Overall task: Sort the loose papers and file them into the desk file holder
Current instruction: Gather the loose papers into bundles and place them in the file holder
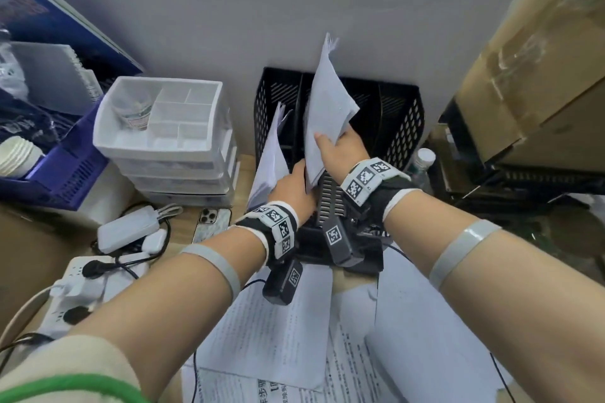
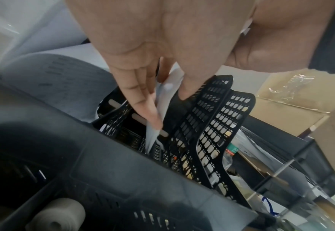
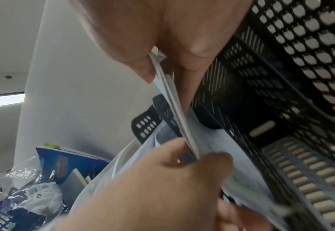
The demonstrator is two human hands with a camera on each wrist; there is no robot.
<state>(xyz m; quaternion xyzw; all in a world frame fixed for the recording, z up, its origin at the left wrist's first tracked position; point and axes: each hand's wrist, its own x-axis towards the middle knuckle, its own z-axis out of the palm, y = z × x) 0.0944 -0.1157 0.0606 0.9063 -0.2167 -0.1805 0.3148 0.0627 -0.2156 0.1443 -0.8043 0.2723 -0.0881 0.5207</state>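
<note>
A: Papers? Where?

B: One sheaf (image 1: 327,114) stands tilted in the black file holder (image 1: 406,121), pinched between thumb and fingers of the right hand (image 1: 340,154).

A: And the left hand (image 1: 291,190)?

B: Its fingers (image 2: 142,100) are nipped on that sheaf's lower edge. A second bundle (image 1: 270,154) leans in the leftmost slot, and loose sheets (image 1: 278,330) lie on the desk in front.

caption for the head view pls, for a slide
Both hands, right hand and left hand, slide a paper sheaf into the black file holder.
</note>
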